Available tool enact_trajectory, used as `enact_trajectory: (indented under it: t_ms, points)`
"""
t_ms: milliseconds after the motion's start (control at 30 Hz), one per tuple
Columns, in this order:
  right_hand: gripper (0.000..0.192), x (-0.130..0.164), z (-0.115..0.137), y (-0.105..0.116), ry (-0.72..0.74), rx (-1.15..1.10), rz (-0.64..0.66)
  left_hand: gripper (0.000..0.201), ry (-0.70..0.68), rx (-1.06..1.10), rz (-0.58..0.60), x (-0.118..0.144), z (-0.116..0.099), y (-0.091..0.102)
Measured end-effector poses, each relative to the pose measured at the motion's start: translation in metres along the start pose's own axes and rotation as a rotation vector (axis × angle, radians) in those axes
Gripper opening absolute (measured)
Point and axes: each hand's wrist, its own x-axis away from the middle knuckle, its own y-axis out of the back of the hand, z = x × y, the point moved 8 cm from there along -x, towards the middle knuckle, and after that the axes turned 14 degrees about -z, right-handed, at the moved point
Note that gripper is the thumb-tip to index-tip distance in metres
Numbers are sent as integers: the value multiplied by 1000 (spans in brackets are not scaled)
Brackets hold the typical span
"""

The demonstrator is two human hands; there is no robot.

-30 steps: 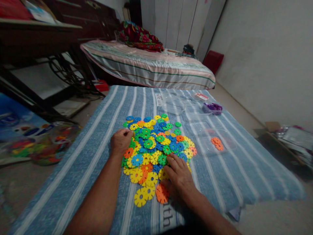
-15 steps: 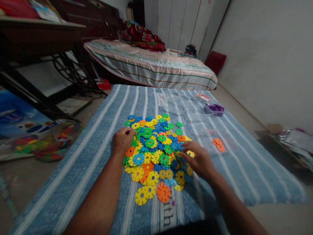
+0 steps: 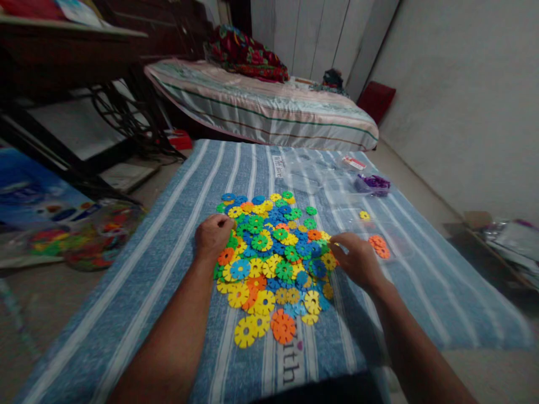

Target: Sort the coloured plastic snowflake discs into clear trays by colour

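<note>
Striped mat bears disc pile, hands at its edges.

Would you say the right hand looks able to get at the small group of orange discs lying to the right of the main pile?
Probably yes: the right hand sits just left of the orange discs, with only bare striped cloth between them and nothing in the way.

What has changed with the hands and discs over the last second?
The right hand moved from the near side of the disc pile out to its right edge, toward the orange discs. A yellow disc now lies on the clear plastic beyond them, where none lay before. The left hand stayed at the pile's left edge; the purple pieces stayed put.
</note>
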Motion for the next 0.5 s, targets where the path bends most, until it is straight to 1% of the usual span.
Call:
enact_trajectory:
  t_ms: [67,133,200,300,400,500]
  points:
    - [18,17,3,-14,-51,83,126,22,0,-1,0,0,0,0]
    - [21,28,0,-24,-107,177,225,23,5,3,-2,1,-1,0]
    - [23,34,-3,-30,-163,242,308,23,6,3,-4,1,-1,1]
    - [21,38,-4,-35,-221,265,418,24,5,0,-3,1,-1,1]
    - [21,41,-1,-36,-236,262,495,24,4,7,-6,0,1,0]
    - [20,42,-1,-35,-251,265,511,24,9,1,-12,0,3,-1]
